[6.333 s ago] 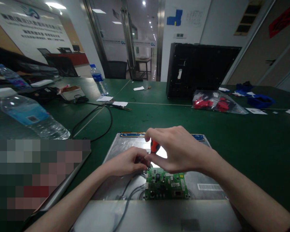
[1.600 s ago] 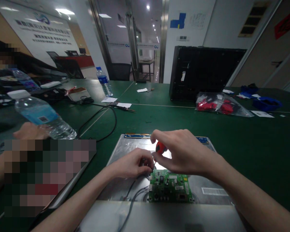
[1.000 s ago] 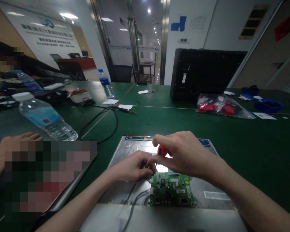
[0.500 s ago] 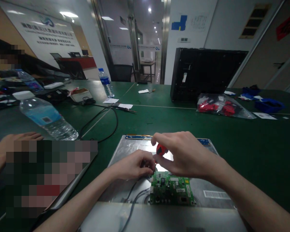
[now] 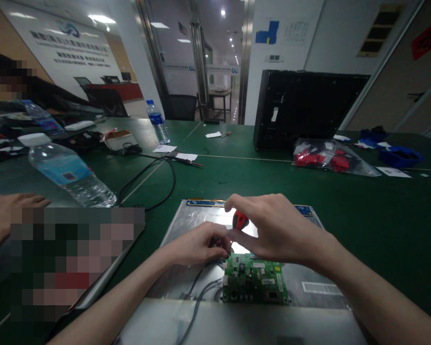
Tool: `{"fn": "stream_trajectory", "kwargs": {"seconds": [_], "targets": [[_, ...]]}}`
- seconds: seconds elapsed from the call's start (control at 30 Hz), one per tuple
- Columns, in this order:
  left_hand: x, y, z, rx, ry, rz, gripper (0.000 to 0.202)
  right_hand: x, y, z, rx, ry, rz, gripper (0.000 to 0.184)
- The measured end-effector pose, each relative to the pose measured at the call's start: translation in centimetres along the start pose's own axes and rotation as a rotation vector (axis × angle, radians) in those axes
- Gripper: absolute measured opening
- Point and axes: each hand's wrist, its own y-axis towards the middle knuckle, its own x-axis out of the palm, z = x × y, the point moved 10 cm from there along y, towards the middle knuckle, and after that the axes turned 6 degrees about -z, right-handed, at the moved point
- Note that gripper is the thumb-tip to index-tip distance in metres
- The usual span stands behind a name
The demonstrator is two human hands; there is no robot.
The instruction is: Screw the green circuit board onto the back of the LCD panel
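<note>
A metal panel back (image 5: 187, 225) lies on the green table in front of me, with a green circuit board (image 5: 255, 285) mounted near its front edge. My right hand (image 5: 280, 230) is closed round a red-handled screwdriver (image 5: 240, 220), whose tip points down at the board's upper left corner. My left hand (image 5: 197, 247) is closed in a pinch right at that corner, beside the screwdriver's tip; what its fingers hold is hidden. Grey cables (image 5: 197, 292) run from the board toward me.
A water bottle (image 5: 70, 175) lies at the left, above a blurred patch. Another person's hand (image 5: 3, 215) rests at the far left. A black cable (image 5: 151, 177), a black monitor casing (image 5: 305, 110), a bag of red parts (image 5: 326, 158) and a second bottle (image 5: 157, 122) are farther back.
My hands have stayed at the board's corner while the screwdriver handle turns slightly. The other person's hand came into view at the left and has shifted further left.
</note>
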Motion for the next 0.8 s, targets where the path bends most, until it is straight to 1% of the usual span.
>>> {"fn": "stream_trajectory", "kwargs": {"seconds": [0.17, 0.3, 0.4, 0.6, 0.7, 0.8], "targets": [[-0.19, -0.07, -0.39, -0.020, -0.003, 0.024, 0.010, -0.03, -0.13, -0.35, -0.026, 0.017, -0.013, 0.022], [-0.28, -0.05, -0.24, -0.028, 0.009, 0.009, 0.009, 0.21, 0.15, 0.05, -0.005, -0.019, 0.014, 0.022], [-0.26, -0.02, -0.01, -0.019, 0.007, -0.011, 0.009, 0.36, 0.23, 0.33, 0.011, -0.055, 0.007, 0.021], [-0.39, 0.00, -0.34, -0.041, 0.052, 0.003, 0.007, 0.01, -0.15, -0.08, -0.031, 0.018, -0.032, 0.017], [-0.29, -0.01, -0.61, -0.063, 0.050, -0.001, 0.007, 0.17, -0.01, 0.12, -0.006, 0.005, -0.028, 0.021], [-0.32, -0.07, -0.64, -0.074, 0.049, 0.001, 0.007, 0.27, 0.24, 0.46, 0.029, -0.056, 0.003, 0.019]]}}
